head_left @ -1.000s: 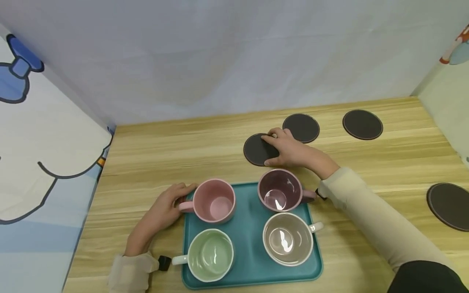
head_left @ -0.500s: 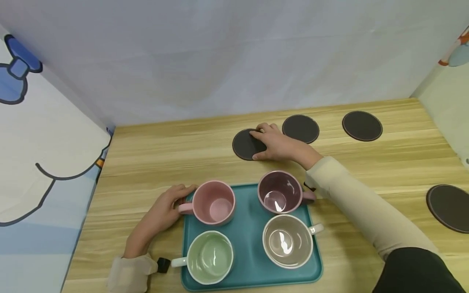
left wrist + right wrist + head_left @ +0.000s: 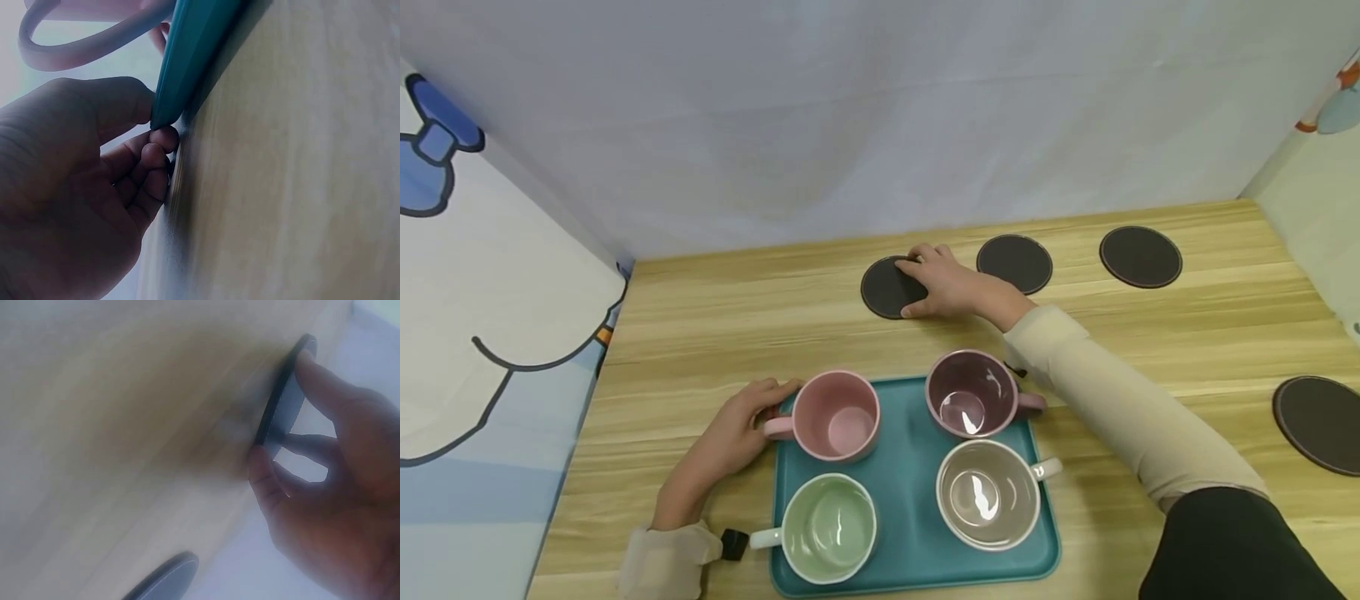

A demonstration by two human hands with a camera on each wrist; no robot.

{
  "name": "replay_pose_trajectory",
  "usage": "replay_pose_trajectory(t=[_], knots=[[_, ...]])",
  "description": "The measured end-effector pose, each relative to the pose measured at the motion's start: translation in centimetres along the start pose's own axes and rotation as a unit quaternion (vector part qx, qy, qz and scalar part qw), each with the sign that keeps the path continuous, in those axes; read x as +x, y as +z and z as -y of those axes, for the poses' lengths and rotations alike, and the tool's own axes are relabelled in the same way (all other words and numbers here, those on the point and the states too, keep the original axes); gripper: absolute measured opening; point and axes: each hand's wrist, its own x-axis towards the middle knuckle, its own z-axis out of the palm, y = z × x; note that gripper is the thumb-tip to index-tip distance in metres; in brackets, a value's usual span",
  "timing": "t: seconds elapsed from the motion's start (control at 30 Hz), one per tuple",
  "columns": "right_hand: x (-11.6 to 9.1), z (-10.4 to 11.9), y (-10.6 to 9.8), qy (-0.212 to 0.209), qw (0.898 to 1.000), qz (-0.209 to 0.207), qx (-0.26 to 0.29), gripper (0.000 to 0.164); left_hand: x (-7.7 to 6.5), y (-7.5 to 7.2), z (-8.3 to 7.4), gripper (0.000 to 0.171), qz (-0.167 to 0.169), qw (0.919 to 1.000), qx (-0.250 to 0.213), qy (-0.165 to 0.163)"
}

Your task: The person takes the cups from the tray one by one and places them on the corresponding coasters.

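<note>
The left hand (image 3: 733,429) pinches the tray (image 3: 910,533) by its edge, apparently to steady it; the mugs (image 3: 837,417) have handles (image 3: 766,538) pointing outward, perhaps for easy grabbing. Beyond, on the tabletop (image 3: 737,312), the right hand (image 3: 947,287) grips a coaster (image 3: 883,287) by its rim, likely for control.

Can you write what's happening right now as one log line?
left hand: pinches teal tray at edge | right hand: grips leftmost black disc | mugs: four, upright on tray | other discs: three, on table
</note>
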Motion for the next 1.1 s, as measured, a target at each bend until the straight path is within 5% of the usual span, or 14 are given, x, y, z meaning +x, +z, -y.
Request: replay_pose_trajectory(t=[0.6,1.1], knots=[[0.7,-0.2,-0.5,-0.001,1.000,-0.009,0.018,0.084,0.3,0.1,-0.1,0.052,0.003,1.0000,0.001,0.001],[-2.8,-1.9,-0.1,-0.008,0.998,-0.048,0.033,0.082,0.2,0.2,-0.1,0.055,0.010,0.9998,-0.011,-0.013]])
